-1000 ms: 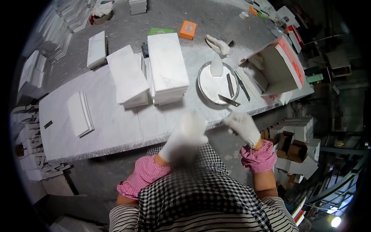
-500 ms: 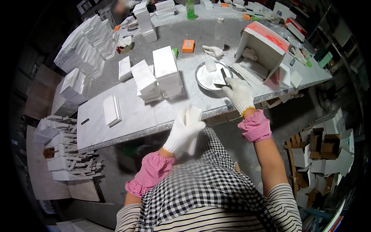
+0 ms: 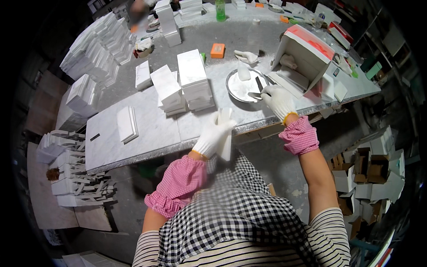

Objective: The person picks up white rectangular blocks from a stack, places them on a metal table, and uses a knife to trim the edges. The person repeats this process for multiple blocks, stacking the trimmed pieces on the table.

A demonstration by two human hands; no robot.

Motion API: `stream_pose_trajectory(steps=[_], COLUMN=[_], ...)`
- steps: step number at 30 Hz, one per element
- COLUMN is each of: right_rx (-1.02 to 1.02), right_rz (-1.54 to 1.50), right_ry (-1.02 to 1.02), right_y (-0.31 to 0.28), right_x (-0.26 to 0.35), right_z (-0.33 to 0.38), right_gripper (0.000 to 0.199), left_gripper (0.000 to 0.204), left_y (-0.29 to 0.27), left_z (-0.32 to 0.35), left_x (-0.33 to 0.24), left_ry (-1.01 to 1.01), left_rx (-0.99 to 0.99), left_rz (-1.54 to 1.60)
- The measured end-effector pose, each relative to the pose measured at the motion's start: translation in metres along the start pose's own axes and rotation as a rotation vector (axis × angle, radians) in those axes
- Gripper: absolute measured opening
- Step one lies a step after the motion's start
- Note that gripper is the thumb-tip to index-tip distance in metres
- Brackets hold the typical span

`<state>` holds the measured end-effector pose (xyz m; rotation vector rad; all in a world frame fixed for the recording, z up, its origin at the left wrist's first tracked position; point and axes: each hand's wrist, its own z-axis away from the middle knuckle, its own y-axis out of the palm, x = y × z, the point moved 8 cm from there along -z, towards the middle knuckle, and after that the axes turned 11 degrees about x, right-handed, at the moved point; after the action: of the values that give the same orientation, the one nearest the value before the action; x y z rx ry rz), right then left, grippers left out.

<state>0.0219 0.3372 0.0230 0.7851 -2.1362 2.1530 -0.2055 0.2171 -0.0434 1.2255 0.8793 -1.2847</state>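
Note:
My left hand (image 3: 211,137), in a white knit glove, grips a white tile (image 3: 226,150) in front of the table's near edge. The tile stands on edge, partly covered by the fingers. My right hand (image 3: 277,100), gloved too, is closed around a putty knife (image 3: 255,95), whose blade reaches over the near right rim of a metal bowl (image 3: 229,91). White paste or powder (image 3: 240,89) fills the bowl, and a pale translucent block (image 3: 243,72) rests at its far side. A dark strip (image 3: 259,83) lies across the bowl beside the blade.
Stacks of white tiles (image 3: 195,82) stand left of the bowl, with a flat pair (image 3: 127,124) farther left. An open carton (image 3: 302,60) sits on the right. Behind are an orange box (image 3: 217,50) and a clear bottle (image 3: 254,35). Cut cartons (image 3: 367,173) lie below right.
My left hand has moved up toward the table edge, and the tile has turned in it. My right hand has shifted slightly right, and the knife's blade now catches the light.

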Motion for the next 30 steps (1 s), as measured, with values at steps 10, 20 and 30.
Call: stream_pose_trajectory(steps=[10, 20, 30], right_rx=[0.154, 0.186, 0.125], right_rz=[-0.148, -0.255, -0.334], right_ry=[0.034, 0.047, 0.096], right_y=[-0.025, -0.012, -0.012], right_x=[-0.006, -0.008, -0.01], right_z=[0.011, 0.012, 0.01], right_gripper=[0.029, 0.03, 0.031], left_gripper=[0.041, 0.047, 0.052], left_y=[-0.006, -0.011, -0.012], left_z=[-0.054, -0.06, -0.06], left_x=[0.004, 0.017, 0.02], left_ry=[-0.095, -0.087, -0.083], left_rx=[0.062, 0.127, 0.138], left_rz=[0.097, 0.238, 0.275])
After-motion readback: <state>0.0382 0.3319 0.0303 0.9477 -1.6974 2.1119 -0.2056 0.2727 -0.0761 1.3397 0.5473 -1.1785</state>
